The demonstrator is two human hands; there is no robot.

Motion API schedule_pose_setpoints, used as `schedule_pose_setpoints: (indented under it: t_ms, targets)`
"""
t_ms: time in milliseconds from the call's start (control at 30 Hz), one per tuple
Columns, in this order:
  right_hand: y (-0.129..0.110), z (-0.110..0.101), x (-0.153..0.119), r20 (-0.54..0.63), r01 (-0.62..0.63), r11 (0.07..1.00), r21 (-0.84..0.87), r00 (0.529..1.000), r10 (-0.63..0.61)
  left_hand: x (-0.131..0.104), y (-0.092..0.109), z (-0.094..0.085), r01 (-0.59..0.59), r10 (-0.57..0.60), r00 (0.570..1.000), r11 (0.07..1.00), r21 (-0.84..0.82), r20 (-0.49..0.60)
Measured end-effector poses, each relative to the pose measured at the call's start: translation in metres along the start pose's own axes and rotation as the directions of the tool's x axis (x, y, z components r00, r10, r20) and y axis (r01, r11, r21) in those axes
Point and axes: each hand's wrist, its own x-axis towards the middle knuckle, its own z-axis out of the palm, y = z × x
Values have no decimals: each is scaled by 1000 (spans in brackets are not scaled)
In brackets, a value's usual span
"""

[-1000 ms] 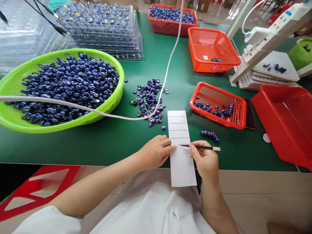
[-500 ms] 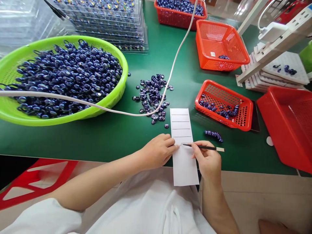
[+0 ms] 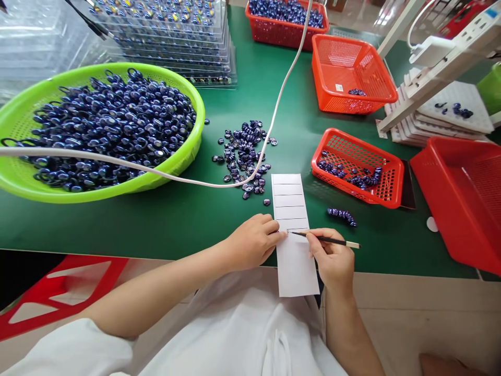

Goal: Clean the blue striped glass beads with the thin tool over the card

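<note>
A white paper strip [image 3: 297,271] with several dark cross lines on its far half lies at the table's front edge, its near end reaching past that edge. My left hand [image 3: 256,241] is closed, its fingertips pressed on the strip's left side; anything small under them is hidden. My right hand [image 3: 332,258] pinches a thin black pen [image 3: 329,239] with a pale end, its tip on the paper close to the left fingertips, by the nearest line. Beyond the strip lies a loose heap of shiny dark-blue beads [image 3: 246,151]. A curved row of similar beads [image 3: 342,215] lies right of it.
At left stands a green basket [image 3: 198,112] full of dark-blue looped pieces. Red baskets [image 3: 397,180] stand at right and at the back. A white cable [image 3: 276,112] hangs across the view. Stacked clear trays [image 3: 211,65] stand at the back left.
The pen tip has moved very slightly along the paper, and its pale end sits a little lower. Both hands stay nearly in place; the whole view has shifted a little.
</note>
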Motion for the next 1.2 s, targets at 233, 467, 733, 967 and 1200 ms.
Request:
schedule_pose_setpoints:
  t_ms: [233,467,733,967,1200]
  targets:
    - [-2,0,0,-38,-20,1000,23,999,21,-1,-1,2,2,-2,1000,1000,5,5]
    - [-3,2,1,-15,-21,999,-26,1000,21,0,-1,2,-2,2,1000,1000,-7,-6]
    - [6,-2,1,-24,-66,966,252,997,74,0,-2,2,-14,13,999,1000,-16,-45]
    - [5,-12,3,-174,66,940,336,985,-7,1,3,2,137,-167,976,970,-201,-141]
    - [5,-9,7,-361,191,907,374,931,-47,41,9,-12,344,-400,917,776,-528,9]
